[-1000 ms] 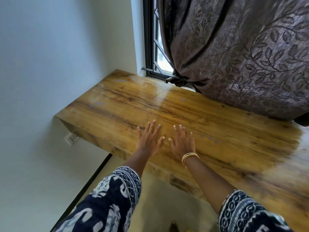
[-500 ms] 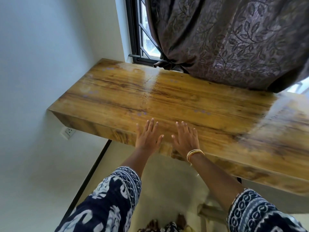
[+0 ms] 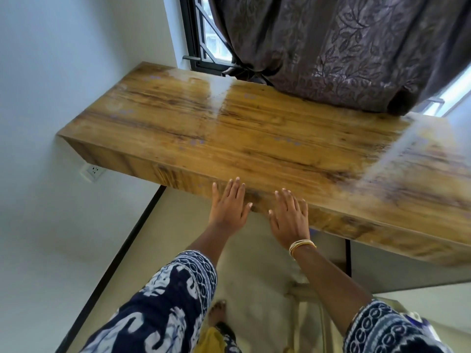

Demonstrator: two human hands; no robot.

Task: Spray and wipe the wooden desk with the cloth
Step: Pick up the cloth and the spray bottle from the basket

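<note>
Both hands, left point(image 3: 228, 205) and right point(image 3: 289, 217), hang flat with straight, empty fingers point(image 3: 283, 197) at the tabletop point(image 3: 254, 128) front edge. No cloth or spray bottle in view, so I'd grab those first, then mist lightly and wipe along the grain.

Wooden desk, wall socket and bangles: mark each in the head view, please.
wooden desk point(image 3: 254, 128), head view, bare middle of the top.
wall socket point(image 3: 93, 171), head view, centre of the white plate.
bangles point(image 3: 302, 245), head view, on the right wrist.
</note>
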